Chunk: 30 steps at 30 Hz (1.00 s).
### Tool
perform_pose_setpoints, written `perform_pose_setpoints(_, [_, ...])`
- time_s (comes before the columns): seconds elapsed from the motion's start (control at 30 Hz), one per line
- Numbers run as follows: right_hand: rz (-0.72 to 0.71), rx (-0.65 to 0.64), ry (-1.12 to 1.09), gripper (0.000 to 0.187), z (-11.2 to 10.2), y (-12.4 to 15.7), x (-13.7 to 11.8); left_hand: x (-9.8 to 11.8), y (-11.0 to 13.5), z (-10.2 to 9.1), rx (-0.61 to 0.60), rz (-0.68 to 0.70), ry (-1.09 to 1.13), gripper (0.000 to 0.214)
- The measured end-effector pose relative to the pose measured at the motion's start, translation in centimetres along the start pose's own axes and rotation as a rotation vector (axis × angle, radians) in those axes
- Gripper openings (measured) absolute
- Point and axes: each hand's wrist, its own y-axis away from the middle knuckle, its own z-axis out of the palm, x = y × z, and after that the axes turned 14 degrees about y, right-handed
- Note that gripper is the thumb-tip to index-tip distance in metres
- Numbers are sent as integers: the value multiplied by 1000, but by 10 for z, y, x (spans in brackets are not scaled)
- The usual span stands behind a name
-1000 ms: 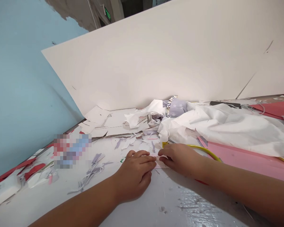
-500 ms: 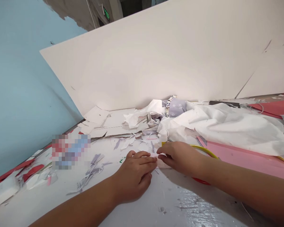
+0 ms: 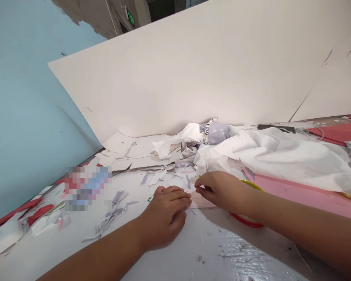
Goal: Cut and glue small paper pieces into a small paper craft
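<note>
pink paper slip (image 3: 203, 201) flat on the bench (image 3: 193, 249), between both hands | left hand (image 3: 166, 212) spread flat, fingertips pressing its left edge | right hand (image 3: 222, 191) curled over its far edge, pinching or pressing, can't tell | small glue bottle (image 3: 201, 167) just behind | white cloth (image 3: 280, 156) beyond

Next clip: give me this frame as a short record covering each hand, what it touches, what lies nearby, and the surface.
left hand: flat, palm down, fingertips on the pale pink paper piece
right hand: fingers curled onto the paper piece's far edge; grip unclear
nearby: small white-capped bottle just behind the right hand; red ring partly under the right wrist
rest: white cloth, pink sheet, paper scraps, white board leaning at the back
surface: white table
</note>
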Motion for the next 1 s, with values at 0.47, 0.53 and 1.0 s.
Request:
perform_pose_setpoints(0.47, [42, 34, -9, 19, 9, -6, 3, 2, -2, -1, -51, -21, -21, 34])
perform_pose_setpoints(0.53, [32, 15, 11, 15, 12, -7, 3, 2, -2, -1, -50, -18, -17, 33])
perform_pose_setpoints(1.0, [-24, 29, 3, 20, 24, -3, -1, 6, -2, -1, -29, -54, 28, 33])
